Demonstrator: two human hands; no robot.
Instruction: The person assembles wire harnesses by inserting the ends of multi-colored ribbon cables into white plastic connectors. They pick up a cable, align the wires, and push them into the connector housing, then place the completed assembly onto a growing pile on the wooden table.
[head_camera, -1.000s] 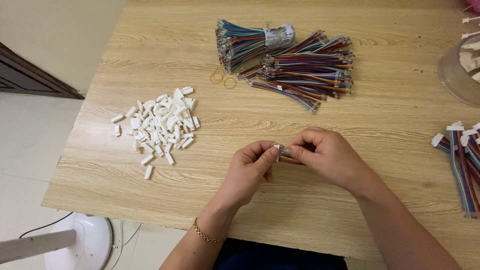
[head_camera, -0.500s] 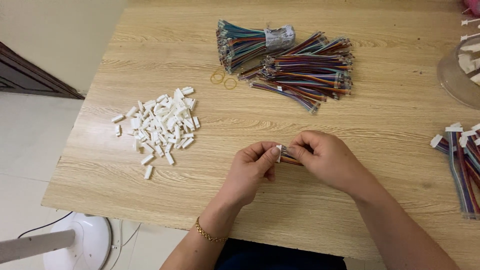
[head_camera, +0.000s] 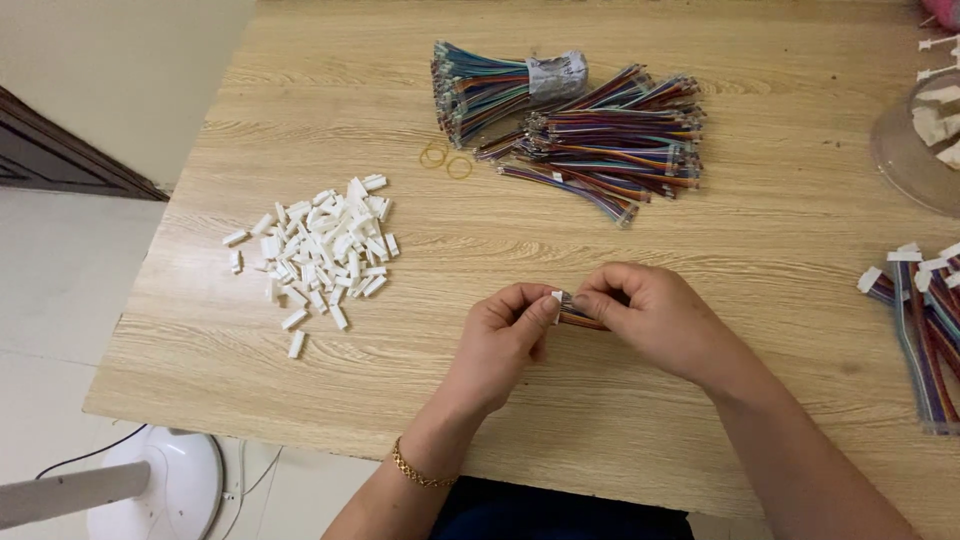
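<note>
Pinching a small white connector housing (head_camera: 556, 296) between thumb and forefinger of the left hand (head_camera: 505, 335), low over the wooden surface (head_camera: 330, 110) near its front edge. Gripping a short multicoloured wire bundle (head_camera: 580, 318) in the right hand (head_camera: 655, 315), fingers curled closed around it, bare end pointing left and meeting the housing. Both grips narrow and closed on their pieces, hands touching at the fingertips. Wearing a thin gold chain bracelet (head_camera: 418, 472) on the left wrist.

Lying well to the left: a loose heap of white connector housings (head_camera: 320, 250), a few strays scattered toward the front edge. Resting farther back, near the middle: a big pile of multicoloured wire bundles (head_camera: 610, 140), one bundle (head_camera: 490, 85) wrapped in a grey band. Sitting just beside that pile, on its left: two yellow rubber bands (head_camera: 446, 160), overlapping slightly. Placed at the right edge: wire bundles with white housings already on their ends (head_camera: 920, 320), partly cut off. Showing at the upper right: part of a clear plastic container (head_camera: 905, 150) with white pieces inside, contents too cropped to tell. Standing on the floor below the front left corner: a white fan base (head_camera: 160, 490).
</note>
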